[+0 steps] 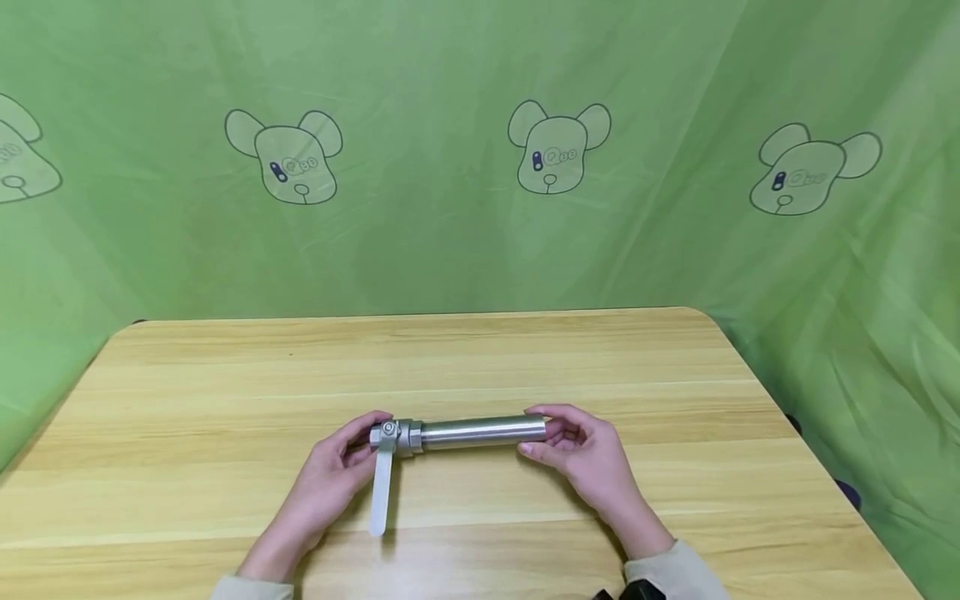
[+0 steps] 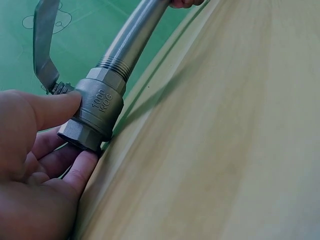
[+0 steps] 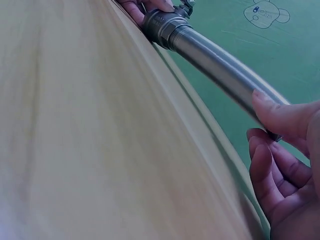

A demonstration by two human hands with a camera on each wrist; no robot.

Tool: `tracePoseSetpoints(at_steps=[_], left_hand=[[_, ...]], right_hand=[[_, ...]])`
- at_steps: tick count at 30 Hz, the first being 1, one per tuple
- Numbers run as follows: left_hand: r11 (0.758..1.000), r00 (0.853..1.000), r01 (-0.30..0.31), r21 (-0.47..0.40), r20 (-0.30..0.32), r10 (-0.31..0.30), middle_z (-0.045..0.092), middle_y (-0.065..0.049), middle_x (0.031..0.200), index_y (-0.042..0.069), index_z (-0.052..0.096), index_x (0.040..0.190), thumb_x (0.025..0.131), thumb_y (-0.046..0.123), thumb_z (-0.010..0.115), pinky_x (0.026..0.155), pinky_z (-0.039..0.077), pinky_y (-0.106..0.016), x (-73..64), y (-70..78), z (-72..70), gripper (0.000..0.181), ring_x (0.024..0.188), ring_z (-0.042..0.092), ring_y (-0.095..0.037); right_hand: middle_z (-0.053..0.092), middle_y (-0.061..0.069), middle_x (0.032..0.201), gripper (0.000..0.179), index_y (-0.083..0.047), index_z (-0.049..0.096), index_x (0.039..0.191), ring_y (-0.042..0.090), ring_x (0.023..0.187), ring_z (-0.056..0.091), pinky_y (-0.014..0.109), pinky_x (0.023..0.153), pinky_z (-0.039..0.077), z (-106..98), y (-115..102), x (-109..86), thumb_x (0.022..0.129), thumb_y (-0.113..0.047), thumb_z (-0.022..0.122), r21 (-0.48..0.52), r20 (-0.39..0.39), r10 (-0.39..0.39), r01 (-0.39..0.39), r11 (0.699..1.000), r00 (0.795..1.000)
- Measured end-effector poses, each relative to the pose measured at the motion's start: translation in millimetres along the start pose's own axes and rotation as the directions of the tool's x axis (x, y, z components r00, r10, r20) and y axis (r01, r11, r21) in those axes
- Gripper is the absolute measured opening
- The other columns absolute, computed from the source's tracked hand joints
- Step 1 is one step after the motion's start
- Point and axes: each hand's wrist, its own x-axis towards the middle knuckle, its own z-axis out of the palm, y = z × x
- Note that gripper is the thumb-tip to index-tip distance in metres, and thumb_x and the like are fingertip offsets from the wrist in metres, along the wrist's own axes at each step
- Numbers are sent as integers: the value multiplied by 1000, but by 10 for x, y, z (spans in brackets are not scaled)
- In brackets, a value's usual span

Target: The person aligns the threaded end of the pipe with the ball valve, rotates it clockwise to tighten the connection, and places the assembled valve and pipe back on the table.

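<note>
Holding a ball valve (image 1: 405, 437) and threaded pipe (image 1: 483, 430) just above the table (image 1: 487, 358), at lower centre of the head view.
Gripped at the valve end by the left hand (image 1: 330, 477) and at the free pipe end by the right hand (image 1: 596, 462), both with fingers partly bent; probably supported at both ends to stay level. Legible only in the left wrist view: "1000 WOG"; visible whole only from the head: the lever (image 1: 381, 496), pointing toward bottom of frame.

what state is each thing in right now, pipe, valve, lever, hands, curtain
Pipe: joined to the valve, some thread showing
Valve: probably closed, judging by its lever
Lever: crosswise to the pipe
Left hand: gripping the valve's outer end
Right hand: holding the pipe's free end
Green curtain: hanging, creased
</note>
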Motion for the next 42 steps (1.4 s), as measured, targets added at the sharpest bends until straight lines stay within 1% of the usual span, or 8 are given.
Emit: tracePoseSetpoints(at_steps=[7,13,16,20,25,28,34,42], left_hand=[[1000,1000,1,-1,5,-1,55,-25,158,9,56,155,99,-4,66,111,58,-24,-6,-7,-2,58,143,61,-37],[1000,1000,5,-4,6,-5,55,-24,158,9,56,155,100,-2,67,111,57,-23,-19,5,-13,57,142,61,-36],[1000,1000,12,0,4,-12,56,-23,157,10,57,154,100,-1,68,112,55,-22,-11,9,-13,57,143,61,-36],[1000,1000,21,3,3,-21,56,-21,157,11,58,153,99,0,70,114,53,-22,0,12,-6,57,144,60,-35],[1000,1000,10,8,-1,-10,55,-24,158,10,57,154,99,-3,68,113,55,-25,-15,13,-10,58,144,60,-37],[1000,1000,7,15,1,-7,52,-25,161,10,56,155,99,-5,65,114,54,-27,-24,11,-9,59,145,59,-38],[1000,1000,18,22,12,-19,53,-19,163,15,57,155,100,-3,63,115,53,-27,-2,13,2,58,145,58,-34],[1000,999,20,17,24,-21,51,-18,164,15,56,156,102,-2,63,116,53,-26,8,21,1,57,146,57,-33]], right_hand=[[73,5,87,50,-1,76,126,9,68,64,20,60,57,10,-8,-5,84,-22,94,-70,-13,73,-74,995,997],[78,6,89,40,-1,80,114,7,71,66,18,64,59,52,-19,-7,87,-28,92,-108,-59,68,-74,991,996],[79,6,90,40,-1,79,113,8,73,67,18,65,60,71,-34,-11,87,-29,92,-80,-70,93,-98,992,993],[74,4,87,41,-3,77,120,9,69,64,19,58,56,75,-39,-7,88,-26,91,-7,-23,117,-117,993,993],[71,9,94,52,-8,71,133,11,74,64,20,56,55,27,-13,-1,84,-12,91,60,68,45,-49,997,997],[72,9,97,55,-6,71,131,10,80,65,20,60,57,-11,2,1,80,-5,92,82,88,23,-30,996,996],[72,0,87,50,3,72,126,8,67,61,21,52,54,-41,-22,-9,81,-4,92,109,87,76,-85,990,993],[77,4,81,47,8,67,125,14,61,68,21,53,55,-13,-49,-4,88,-12,89,107,89,131,-140,984,987]])
